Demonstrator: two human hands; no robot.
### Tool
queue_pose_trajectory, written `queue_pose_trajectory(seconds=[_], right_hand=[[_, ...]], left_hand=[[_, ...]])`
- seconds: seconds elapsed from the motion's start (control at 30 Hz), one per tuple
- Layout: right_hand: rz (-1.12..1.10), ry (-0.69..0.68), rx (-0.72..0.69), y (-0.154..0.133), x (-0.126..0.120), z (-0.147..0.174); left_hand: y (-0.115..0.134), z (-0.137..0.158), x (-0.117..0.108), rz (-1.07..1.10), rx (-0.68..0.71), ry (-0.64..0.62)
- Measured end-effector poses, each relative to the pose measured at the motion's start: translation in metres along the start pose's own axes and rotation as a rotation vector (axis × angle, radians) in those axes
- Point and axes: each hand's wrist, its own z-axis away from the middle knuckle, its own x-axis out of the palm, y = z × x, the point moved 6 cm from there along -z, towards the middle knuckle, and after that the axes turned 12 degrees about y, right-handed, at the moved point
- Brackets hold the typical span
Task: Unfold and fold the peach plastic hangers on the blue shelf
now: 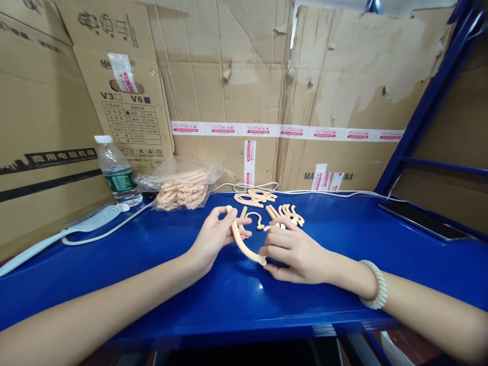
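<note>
A curved, pale wood-coloured piece (243, 245) is held above the blue tabletop between both hands. My left hand (217, 231) pinches its upper end between thumb and fingers. At the lower right end, the fingertips of my right hand (295, 251) close on the piece. Just beyond the hands lie more pieces of the same colour: S-shaped curved pieces (292, 214), a hook-shaped piece (254, 217) and larger looped pieces (249, 199). Some straight pieces (271, 211) are partly hidden behind my right hand.
A clear plastic bag (183, 188) of similar pieces lies at the back left, beside a water bottle (120, 175). A light blue hairbrush (91, 219) rests at the left. A dark tablet-like device (423, 221) lies right. Cardboard (229, 81) and white cable (324, 192) line the back.
</note>
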Motion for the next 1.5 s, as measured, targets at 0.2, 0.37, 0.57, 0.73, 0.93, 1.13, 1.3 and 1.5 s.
queue_pose_trajectory(seconds=[0.2,0.37,0.57,0.73,0.93,1.13,1.3,1.5], right_hand=[[-0.073,0.132,0.190,0.020,-0.006,0.006],[-0.062,0.133,0.180,0.018,-0.006,0.006],[-0.059,0.132,0.148,0.011,-0.006,0.003],[-0.094,0.101,0.186,0.013,-0.003,0.005],[-0.239,0.115,0.254,0.015,-0.003,0.005],[-0.318,0.214,0.276,0.018,-0.005,0.002],[-0.351,0.230,0.299,0.018,-0.004,0.001],[-0.400,0.212,0.360,0.018,-0.001,0.000]], left_hand=[[0.039,0.011,-0.005,-0.486,0.919,0.078],[0.027,0.045,0.023,-0.935,1.443,-0.365],[0.018,0.040,0.027,-1.004,1.379,-0.404],[0.014,0.038,0.027,-1.073,1.378,-0.467],[0.013,0.039,0.028,-1.069,1.322,-0.542],[0.017,0.038,0.026,-0.974,1.340,-0.556],[0.017,0.037,0.026,-0.962,1.341,-0.577],[0.015,0.035,0.024,-0.972,1.354,-0.577]])
